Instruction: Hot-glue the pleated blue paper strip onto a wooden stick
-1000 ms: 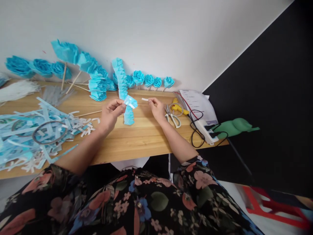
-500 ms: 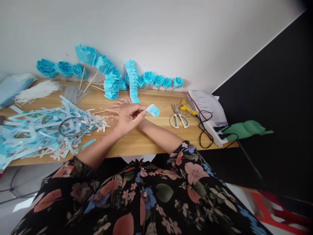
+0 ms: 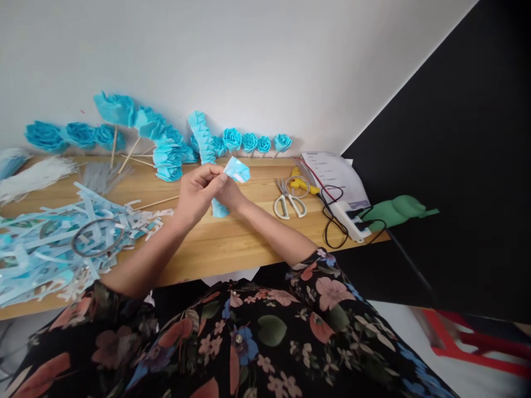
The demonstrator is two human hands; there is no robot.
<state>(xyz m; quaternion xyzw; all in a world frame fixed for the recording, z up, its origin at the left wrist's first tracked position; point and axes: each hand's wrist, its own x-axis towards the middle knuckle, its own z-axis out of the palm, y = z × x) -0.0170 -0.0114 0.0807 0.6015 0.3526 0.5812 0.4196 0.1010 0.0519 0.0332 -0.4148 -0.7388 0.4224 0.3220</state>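
My left hand is closed, with thumb and fingertips pinching a small light-blue paper petal that has a shiny white patch. My right hand comes in from the right, just behind and partly under my left hand. Its fingers are hidden, so I cannot tell what they hold. Below the hands another blue paper piece shows against the tabletop. A thin wooden stick lies to the left of my left hand. Behind the hands a pleated row of blue petals leans against the wall.
Blue paper roses on sticks line the wall. At left lies a heap of paper strips with a dark ring on it. Scissors, a yellow glue gun, a power strip and printed paper are at right.
My right hand has drawn back from the spread-out reach on the left to behind my left hand. The petal in my left hand has risen slightly, and the view has shifted right.
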